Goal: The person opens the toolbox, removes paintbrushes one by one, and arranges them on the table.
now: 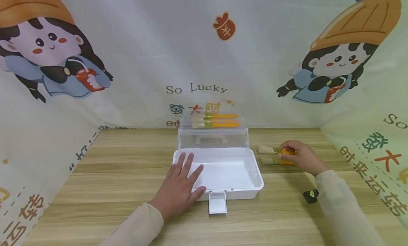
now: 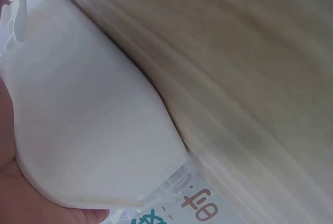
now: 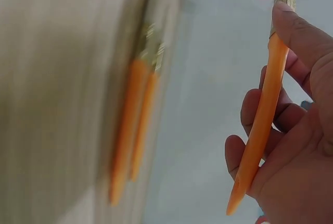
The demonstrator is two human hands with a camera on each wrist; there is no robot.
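Observation:
A white plastic box [image 1: 223, 194] stands with its clear lid [image 1: 210, 139] tipped back and its front latch [image 1: 217, 203] hanging down. My left hand [image 1: 180, 189], fingers spread, rests over the box's front left edge; the left wrist view shows the hand [image 2: 21, 198] against the white wall. To the right of the box, my right hand [image 1: 304, 157] pinches a paintbrush [image 3: 268, 94] with an orange handle and pale bristles, lifted off the table. Two similar paintbrushes [image 3: 127, 130] lie side by side under the hand, blurred in the right wrist view.
Two orange-handled paintbrushes [image 1: 224, 124] lie at the raised lid. Beside the right sleeve sits a small black block [image 1: 310, 195] with a yellow-green mark. A printed cloth [image 1: 255, 62] hangs behind the wood-grain table [image 1: 127, 161] and along both sides.

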